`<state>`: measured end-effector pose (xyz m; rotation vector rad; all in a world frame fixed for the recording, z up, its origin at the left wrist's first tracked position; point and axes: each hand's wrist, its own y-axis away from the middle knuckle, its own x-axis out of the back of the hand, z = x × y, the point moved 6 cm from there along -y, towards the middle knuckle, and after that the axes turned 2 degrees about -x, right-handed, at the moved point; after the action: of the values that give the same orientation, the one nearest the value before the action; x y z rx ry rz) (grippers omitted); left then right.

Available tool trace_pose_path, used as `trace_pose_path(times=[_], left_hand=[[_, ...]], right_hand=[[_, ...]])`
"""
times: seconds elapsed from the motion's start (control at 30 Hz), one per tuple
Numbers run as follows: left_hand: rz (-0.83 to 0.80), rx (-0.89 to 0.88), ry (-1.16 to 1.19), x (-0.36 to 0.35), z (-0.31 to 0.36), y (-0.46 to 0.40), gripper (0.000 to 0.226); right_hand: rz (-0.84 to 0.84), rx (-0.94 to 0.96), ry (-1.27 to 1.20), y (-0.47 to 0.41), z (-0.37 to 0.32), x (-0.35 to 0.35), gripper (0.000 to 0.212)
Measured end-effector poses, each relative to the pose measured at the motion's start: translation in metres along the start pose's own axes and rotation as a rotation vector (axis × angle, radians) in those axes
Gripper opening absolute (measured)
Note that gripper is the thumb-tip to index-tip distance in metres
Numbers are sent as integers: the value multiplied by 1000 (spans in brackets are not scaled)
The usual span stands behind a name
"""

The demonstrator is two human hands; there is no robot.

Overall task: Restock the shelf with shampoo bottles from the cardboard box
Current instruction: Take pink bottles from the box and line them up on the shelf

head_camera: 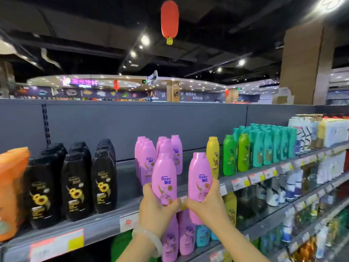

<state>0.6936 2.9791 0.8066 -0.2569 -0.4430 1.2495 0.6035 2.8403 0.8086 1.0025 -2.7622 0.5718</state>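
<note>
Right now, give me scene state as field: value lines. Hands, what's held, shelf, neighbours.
left hand: grips left pink bottle
right hand: grips right pink bottle
held bottles: upright, raised before top shelf
shelf stock: pink bottles behind
left neighbours: black bottles
right neighbour: yellow bottle
cardboard box: not in view

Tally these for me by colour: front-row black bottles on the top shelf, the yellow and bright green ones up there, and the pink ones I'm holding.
Black bottles, front row: 3
Yellow bottle: 1
Bright green bottles: 2
Pink bottles, one in the left hand, one in the right hand: 2
Total: 8
</note>
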Motion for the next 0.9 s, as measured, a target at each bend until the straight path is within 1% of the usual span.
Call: trace_pose_path(times=[0.07, 0.17, 0.23, 0.33, 0.47, 0.6, 0.67, 0.73, 0.83, 0.9], left_hand=[[43, -2, -11, -14, -1, -19, 54], [145, -14, -39, -31, -6, -45, 54], [212, 25, -63, -39, -12, -53, 55], [284, 82, -98, -50, -17, -61, 59], [364, 107, -116, -59, -22, -66, 59], [409, 128, -142, -61, -26, -67, 58], [422, 132, -153, -58, -23, -69, 58], [421, 126, -165, -58, -20, -70, 58], [394, 112, -166, -61, -16, -69, 57], [378, 110, -159, -61, -16, -69, 58]], right_hand=[[-5, 44, -2, -36, 1, 0, 76], [0, 105, -17, -91, 7, -4, 69], [-18, 117, -64, -124, 17, -10, 67], [-95, 131, -98, -161, 28, -20, 69], [-178, 136, -137, -192, 39, -40, 74], [-277, 143, -136, -196, 49, -62, 73], [-305, 168, -133, -195, 51, -67, 69], [-320, 183, -140, -197, 52, -70, 69], [-328, 130, -117, -200, 60, -73, 74], [-321, 66, -3, -198, 65, -75, 78]])
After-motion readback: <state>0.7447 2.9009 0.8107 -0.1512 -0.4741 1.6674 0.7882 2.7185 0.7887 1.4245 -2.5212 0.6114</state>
